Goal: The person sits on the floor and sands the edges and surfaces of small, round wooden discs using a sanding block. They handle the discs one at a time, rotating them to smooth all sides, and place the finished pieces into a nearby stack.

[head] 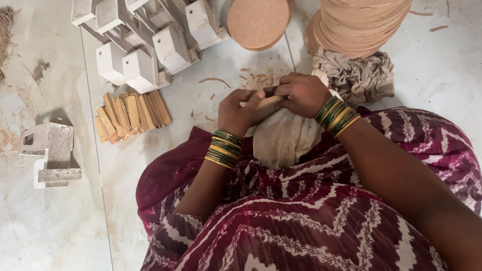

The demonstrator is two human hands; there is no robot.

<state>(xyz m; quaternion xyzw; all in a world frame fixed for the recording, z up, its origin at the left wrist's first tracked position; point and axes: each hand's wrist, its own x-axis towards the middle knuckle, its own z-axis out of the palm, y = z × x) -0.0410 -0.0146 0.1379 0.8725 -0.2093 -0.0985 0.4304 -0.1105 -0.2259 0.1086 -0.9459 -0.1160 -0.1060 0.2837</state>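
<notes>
My left hand (239,112) grips a small pale wooden strip (268,104) at its near end. My right hand (302,94) closes over the strip's far end, with a dark tool-like edge showing between its fingers; what that is I cannot tell. Both hands meet over a cream cloth bundle (284,139) resting on my lap, which is draped in maroon patterned fabric (308,218). Green and gold bangles circle both wrists.
A pile of similar wooden strips (131,115) lies on the floor to the left. White painted wooden pieces (147,37) sit beyond it, another white piece (52,155) at far left. Round brown discs (258,17) and a tall disc stack (360,19) stand ahead, a crumpled rag (356,75) beside them.
</notes>
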